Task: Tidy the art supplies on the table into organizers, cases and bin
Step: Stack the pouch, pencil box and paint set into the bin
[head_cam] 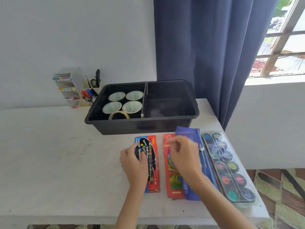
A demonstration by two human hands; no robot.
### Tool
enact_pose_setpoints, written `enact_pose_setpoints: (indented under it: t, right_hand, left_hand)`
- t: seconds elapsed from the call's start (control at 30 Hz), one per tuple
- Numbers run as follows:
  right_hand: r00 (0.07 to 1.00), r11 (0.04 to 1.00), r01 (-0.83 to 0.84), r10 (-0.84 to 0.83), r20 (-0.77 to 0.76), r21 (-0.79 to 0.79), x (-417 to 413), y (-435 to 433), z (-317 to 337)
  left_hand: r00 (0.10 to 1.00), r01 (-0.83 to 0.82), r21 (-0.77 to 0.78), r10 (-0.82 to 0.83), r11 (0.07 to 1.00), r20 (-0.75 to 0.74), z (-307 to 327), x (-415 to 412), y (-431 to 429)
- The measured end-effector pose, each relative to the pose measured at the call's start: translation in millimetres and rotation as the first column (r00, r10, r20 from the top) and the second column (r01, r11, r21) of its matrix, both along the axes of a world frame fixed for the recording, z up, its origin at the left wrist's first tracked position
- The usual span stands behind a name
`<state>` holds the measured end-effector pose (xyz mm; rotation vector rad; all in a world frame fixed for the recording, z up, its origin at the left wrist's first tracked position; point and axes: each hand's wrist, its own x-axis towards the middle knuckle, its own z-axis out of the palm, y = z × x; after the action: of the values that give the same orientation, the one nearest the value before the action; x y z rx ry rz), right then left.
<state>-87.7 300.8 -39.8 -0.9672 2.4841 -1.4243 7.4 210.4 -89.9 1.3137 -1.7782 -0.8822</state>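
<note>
A red and black pencil box [152,164] lies on the white table [57,162] in front of the black bin [142,126]. My left hand [133,164] grips its left edge. To its right lies a second red box [170,182], partly under a blue zip pouch [189,162]. My right hand [181,156] hovers over that box and the pouch with fingers curled; whether it holds anything is unclear. A clear-lidded watercolour set [229,167] lies at the far right.
The bin's left half holds several tape rolls [123,103]; its right half [166,103] looks bare. A white desk organizer [77,90] with markers, pens and scissors stands at the back left against the wall. A dark curtain [206,55] hangs behind the bin.
</note>
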Motion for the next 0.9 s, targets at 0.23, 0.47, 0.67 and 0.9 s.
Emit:
enact_pose_setpoints:
  t: [0.23, 0.47, 0.67, 0.9]
  right_hand:
    - [0.962, 0.953, 0.25, -0.265, 0.066, 0.173, -43.8, 38.8, -11.2]
    - [0.98, 0.961, 0.177, -0.192, 0.053, 0.211, -40.5, 43.0, -21.3]
    - [0.965, 0.98, 0.138, -0.165, 0.203, 0.142, -46.3, 44.3, -19.8]
    - [0.971, 0.995, 0.094, -0.098, 0.217, 0.03, -43.1, 44.0, -19.6]
  left_hand:
    - [0.923, 0.377, 0.171, -0.353, 0.91, -0.154, 20.9, -54.3, 48.3]
    - [0.907, 0.418, 0.229, -0.389, 0.879, -0.162, 10.2, -66.5, 57.9]
    - [0.912, 0.394, 0.298, -0.33, 0.87, -0.243, 8.8, -62.4, 51.6]
    - [0.905, 0.379, 0.325, -0.275, 0.867, -0.324, 9.4, -59.6, 47.8]
